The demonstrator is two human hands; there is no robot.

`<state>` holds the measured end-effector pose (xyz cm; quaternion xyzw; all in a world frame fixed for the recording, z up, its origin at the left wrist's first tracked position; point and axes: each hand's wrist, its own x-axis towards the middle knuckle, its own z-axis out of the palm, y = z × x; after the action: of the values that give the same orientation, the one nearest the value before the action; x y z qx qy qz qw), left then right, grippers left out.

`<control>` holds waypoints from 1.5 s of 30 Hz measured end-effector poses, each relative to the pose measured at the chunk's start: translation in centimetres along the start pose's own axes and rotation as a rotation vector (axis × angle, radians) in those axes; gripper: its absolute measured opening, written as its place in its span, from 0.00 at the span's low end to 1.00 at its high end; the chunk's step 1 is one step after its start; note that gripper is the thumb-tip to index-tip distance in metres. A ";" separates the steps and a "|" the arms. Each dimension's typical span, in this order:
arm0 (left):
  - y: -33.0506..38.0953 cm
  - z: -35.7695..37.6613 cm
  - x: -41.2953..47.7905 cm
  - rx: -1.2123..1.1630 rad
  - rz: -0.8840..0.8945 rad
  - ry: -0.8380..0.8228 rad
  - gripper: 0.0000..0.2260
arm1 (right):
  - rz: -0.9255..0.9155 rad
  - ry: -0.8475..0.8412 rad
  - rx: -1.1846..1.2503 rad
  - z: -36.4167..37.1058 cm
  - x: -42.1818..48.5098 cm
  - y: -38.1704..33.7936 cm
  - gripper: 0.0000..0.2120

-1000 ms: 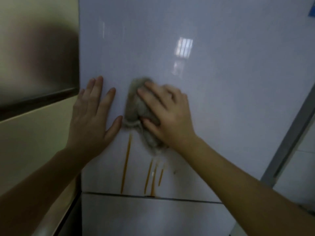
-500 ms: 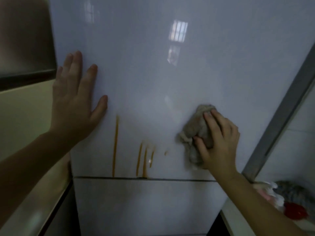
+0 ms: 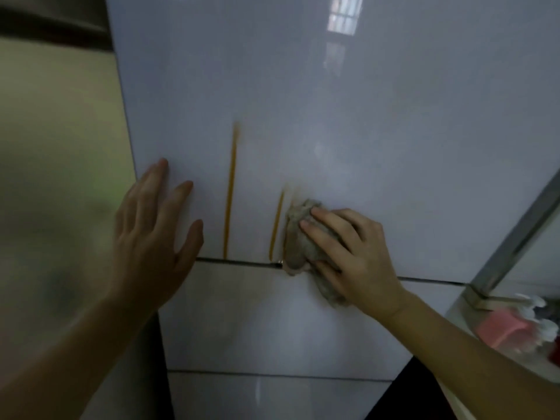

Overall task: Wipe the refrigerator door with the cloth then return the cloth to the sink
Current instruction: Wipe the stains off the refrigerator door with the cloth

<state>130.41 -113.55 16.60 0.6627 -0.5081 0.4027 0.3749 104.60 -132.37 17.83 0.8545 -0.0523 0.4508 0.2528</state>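
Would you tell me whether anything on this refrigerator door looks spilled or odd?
Yes: two orange-brown drip streaks run down the white refrigerator door to its seam, left of the cloth under the right hand.

The refrigerator door [image 3: 303,101] is super glossy and smooth, window glare bouncing right off it. The cloth [image 3: 298,241] looks fuzzy and nubby, and the strip [image 3: 515,225] on the right reads as dull metal.

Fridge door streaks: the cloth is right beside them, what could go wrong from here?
1. The crumpled grey cloth in the right hand sits right of the two orange drip streaks; a sideways pass may smear them across the white refrigerator door.
2. Both streaks end at the dark seam below; residue could be pushed into it.
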 end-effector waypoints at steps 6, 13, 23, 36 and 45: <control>0.0 2.0 -5.2 -0.072 -0.033 -0.051 0.23 | -0.062 -0.017 -0.023 -0.2 0.7 0.4 0.21; -0.5 2.9 -6.0 -0.067 -0.007 -0.092 0.27 | 0.052 0.150 0.007 -0.4 9.0 -0.6 0.26; -1.6 2.8 -6.2 -0.057 0.048 -0.070 0.28 | -0.097 0.048 0.055 5.3 6.1 -6.5 0.21; -1.3 2.1 -5.9 -0.020 0.038 -0.123 0.28 | 0.091 0.197 0.043 0.8 16.7 -3.9 0.30; -1.3 1.9 -5.9 -0.012 0.063 -0.101 0.26 | -0.176 -0.068 0.006 4.3 3.7 -5.9 0.21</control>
<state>131.01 -112.81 10.36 0.6637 -0.5493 0.3773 0.3397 111.87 -128.85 16.53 0.8713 0.0156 0.3979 0.2867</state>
